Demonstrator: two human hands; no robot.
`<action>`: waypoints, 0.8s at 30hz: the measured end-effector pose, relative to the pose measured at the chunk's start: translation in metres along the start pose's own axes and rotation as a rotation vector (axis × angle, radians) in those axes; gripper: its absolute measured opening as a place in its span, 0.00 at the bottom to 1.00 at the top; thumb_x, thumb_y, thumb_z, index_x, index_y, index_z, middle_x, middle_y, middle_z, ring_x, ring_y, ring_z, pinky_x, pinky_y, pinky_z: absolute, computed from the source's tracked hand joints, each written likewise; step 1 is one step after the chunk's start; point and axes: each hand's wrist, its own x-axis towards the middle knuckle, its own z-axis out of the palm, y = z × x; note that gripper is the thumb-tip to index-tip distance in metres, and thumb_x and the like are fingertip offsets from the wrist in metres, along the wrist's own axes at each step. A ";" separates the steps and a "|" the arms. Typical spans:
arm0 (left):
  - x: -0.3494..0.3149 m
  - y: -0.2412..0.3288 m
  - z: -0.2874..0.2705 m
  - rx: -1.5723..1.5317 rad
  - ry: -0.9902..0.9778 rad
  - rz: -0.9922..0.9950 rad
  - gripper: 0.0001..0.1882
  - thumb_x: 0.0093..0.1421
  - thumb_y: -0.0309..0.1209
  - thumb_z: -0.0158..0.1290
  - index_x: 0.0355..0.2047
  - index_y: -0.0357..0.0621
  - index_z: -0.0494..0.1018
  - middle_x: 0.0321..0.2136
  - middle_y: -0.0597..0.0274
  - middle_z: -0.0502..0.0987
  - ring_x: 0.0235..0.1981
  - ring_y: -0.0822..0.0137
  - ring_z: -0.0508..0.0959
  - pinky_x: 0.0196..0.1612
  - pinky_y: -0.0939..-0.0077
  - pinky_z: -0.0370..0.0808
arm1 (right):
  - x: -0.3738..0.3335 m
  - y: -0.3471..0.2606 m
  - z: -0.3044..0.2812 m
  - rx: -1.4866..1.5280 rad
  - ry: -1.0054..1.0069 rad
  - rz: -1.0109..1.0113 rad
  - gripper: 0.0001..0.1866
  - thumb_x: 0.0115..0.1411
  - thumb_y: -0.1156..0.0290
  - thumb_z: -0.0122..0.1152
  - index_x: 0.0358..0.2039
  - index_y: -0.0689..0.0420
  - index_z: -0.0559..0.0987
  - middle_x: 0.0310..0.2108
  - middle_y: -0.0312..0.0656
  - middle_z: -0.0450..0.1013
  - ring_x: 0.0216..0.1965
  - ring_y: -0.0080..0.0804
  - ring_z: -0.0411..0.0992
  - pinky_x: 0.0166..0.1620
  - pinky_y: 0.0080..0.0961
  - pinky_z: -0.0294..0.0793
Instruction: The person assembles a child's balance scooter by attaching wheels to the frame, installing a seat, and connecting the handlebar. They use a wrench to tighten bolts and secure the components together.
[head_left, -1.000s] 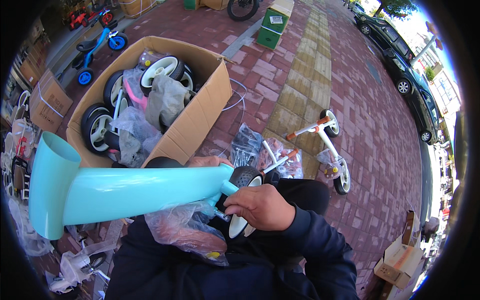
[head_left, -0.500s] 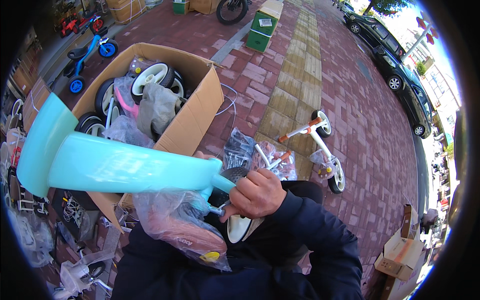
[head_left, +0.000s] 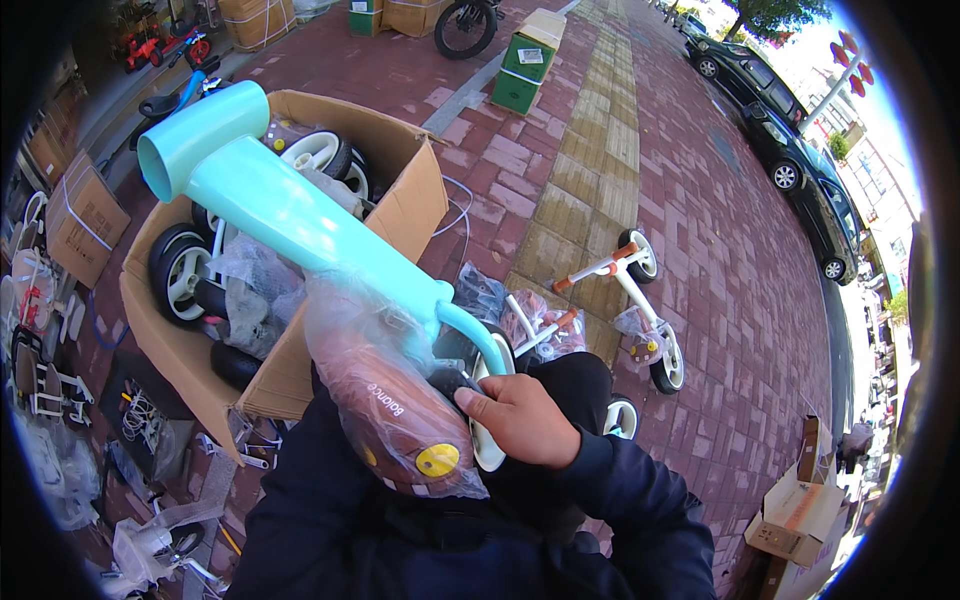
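The right hand [head_left: 520, 418] came in from the lower right on a dark sleeve [head_left: 640, 510], bent across the lap, knuckles up. Its fingers [head_left: 478, 402] were curled and clenched on the rim of a small white wheel [head_left: 488, 440] with a black tyre, the thumb lying on the near side. The wheel sat at the rear end of a turquoise bike frame [head_left: 300, 225], directly under and ahead of the fingertips. From the fingers the frame rose up and away to the left, its curved fork arching just above the knuckles and its wide open tube end far from them, over the cardboard box [head_left: 410, 215]. A clear plastic bag [head_left: 385, 400] with a reddish-brown part inside hung from the frame just left of the fingers, touching the wheel they gripped.

The left hand was hidden behind the bag and the frame; I could not tell whether it gripped anything.

Beyond the fingertips, on the brick paving [head_left: 600, 150], lay a white and orange bike [head_left: 630, 300], well apart. The box to the far left held black and white wheels [head_left: 180, 272] wrapped in plastic.
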 end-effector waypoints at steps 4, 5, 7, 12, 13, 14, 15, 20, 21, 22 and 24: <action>-0.004 0.009 -0.005 -0.056 -0.026 0.000 0.19 0.72 0.46 0.51 0.42 0.39 0.77 0.41 0.53 0.81 0.37 0.66 0.82 0.38 0.70 0.82 | 0.003 -0.001 -0.016 -0.536 0.102 -0.683 0.15 0.57 0.62 0.72 0.34 0.59 0.78 0.30 0.45 0.73 0.27 0.42 0.76 0.31 0.33 0.76; -0.002 0.015 -0.009 -0.079 -0.047 0.006 0.19 0.72 0.46 0.51 0.42 0.39 0.77 0.41 0.53 0.81 0.37 0.66 0.82 0.38 0.70 0.82 | 0.008 -0.003 -0.021 -0.664 0.193 -0.893 0.15 0.55 0.64 0.73 0.36 0.58 0.78 0.31 0.43 0.73 0.28 0.40 0.77 0.31 0.30 0.76; 0.006 0.030 -0.020 -0.131 -0.097 0.023 0.19 0.72 0.46 0.51 0.42 0.39 0.77 0.41 0.53 0.81 0.37 0.66 0.82 0.38 0.70 0.82 | 0.020 -0.011 -0.031 -0.728 0.267 -1.090 0.18 0.55 0.66 0.73 0.43 0.60 0.79 0.38 0.43 0.74 0.32 0.37 0.78 0.33 0.27 0.78; 0.016 0.046 -0.031 -0.220 -0.219 0.015 0.19 0.72 0.45 0.51 0.42 0.39 0.77 0.41 0.53 0.81 0.37 0.65 0.82 0.38 0.70 0.82 | 0.045 -0.035 -0.044 -0.809 0.161 -1.393 0.15 0.58 0.68 0.70 0.42 0.63 0.80 0.38 0.44 0.74 0.35 0.35 0.78 0.35 0.28 0.79; 0.017 0.044 -0.029 -0.224 -0.228 0.002 0.19 0.72 0.45 0.51 0.42 0.39 0.77 0.41 0.54 0.81 0.37 0.65 0.82 0.38 0.70 0.82 | 0.045 -0.039 -0.043 -0.834 0.122 -1.379 0.14 0.58 0.68 0.69 0.41 0.63 0.80 0.38 0.44 0.74 0.35 0.35 0.78 0.35 0.28 0.79; 0.017 0.041 -0.027 -0.216 -0.229 -0.002 0.19 0.72 0.45 0.51 0.42 0.39 0.77 0.41 0.54 0.81 0.37 0.65 0.82 0.38 0.70 0.82 | 0.043 -0.043 -0.042 -0.802 0.117 -1.348 0.12 0.57 0.68 0.70 0.37 0.61 0.81 0.35 0.42 0.74 0.32 0.34 0.76 0.33 0.29 0.78; 0.017 0.036 -0.022 -0.205 -0.223 -0.010 0.19 0.72 0.45 0.51 0.42 0.39 0.77 0.41 0.54 0.81 0.37 0.65 0.82 0.38 0.70 0.81 | 0.042 -0.047 -0.041 -0.735 0.083 -1.264 0.11 0.56 0.68 0.70 0.35 0.61 0.81 0.34 0.42 0.73 0.30 0.35 0.76 0.32 0.30 0.78; 0.028 0.034 -0.030 -0.209 -0.234 -0.006 0.19 0.72 0.45 0.51 0.42 0.39 0.77 0.41 0.54 0.81 0.37 0.65 0.82 0.37 0.70 0.81 | 0.069 -0.063 -0.044 -0.574 -0.065 -0.740 0.13 0.54 0.64 0.68 0.21 0.58 0.77 0.17 0.43 0.68 0.21 0.42 0.72 0.27 0.36 0.74; 0.028 0.034 -0.033 -0.213 -0.235 -0.006 0.19 0.72 0.45 0.51 0.42 0.39 0.77 0.41 0.54 0.81 0.37 0.65 0.82 0.37 0.70 0.81 | 0.080 -0.067 -0.048 -0.610 -0.112 -0.650 0.14 0.54 0.63 0.66 0.20 0.58 0.77 0.15 0.44 0.68 0.20 0.42 0.72 0.26 0.35 0.74; 0.027 0.036 -0.037 -0.214 -0.231 -0.006 0.19 0.72 0.45 0.51 0.42 0.39 0.77 0.41 0.54 0.81 0.36 0.65 0.82 0.37 0.70 0.81 | 0.086 -0.070 -0.052 -0.635 -0.147 -0.744 0.14 0.55 0.63 0.66 0.20 0.59 0.77 0.15 0.43 0.69 0.19 0.40 0.73 0.25 0.33 0.74; 0.020 0.036 -0.043 -0.229 -0.212 0.005 0.19 0.72 0.45 0.50 0.42 0.39 0.77 0.41 0.54 0.81 0.36 0.65 0.82 0.37 0.69 0.81 | 0.094 -0.073 -0.058 -0.856 -0.228 -0.876 0.15 0.56 0.62 0.65 0.21 0.60 0.79 0.15 0.41 0.72 0.18 0.35 0.74 0.24 0.29 0.74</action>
